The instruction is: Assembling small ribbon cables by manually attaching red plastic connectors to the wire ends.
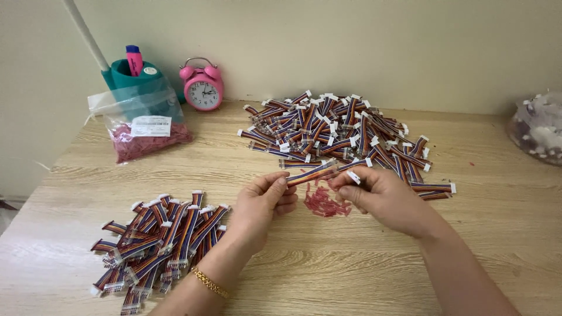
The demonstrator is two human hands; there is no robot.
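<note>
My left hand [264, 202] and my right hand [377, 196] together hold one short multicoloured ribbon cable [313, 173] with white connectors, just above the wooden table [328, 263]. Left fingers pinch its near end; right fingers grip the other end beside a white connector. Under the hands lies a small heap of red rubber bands [322, 203]. A large loose pile of the same cables [339, 131] lies behind the hands. A second pile of bundled cables [158, 243] sits at the front left, by my left wrist with its gold bracelet.
A clear plastic bag of red rubber bands [143, 131] stands at the back left, before a teal holder [132, 73] with a pink marker. A pink alarm clock [203, 86] stands by the wall. Another clear bag [538, 129] sits at the right edge.
</note>
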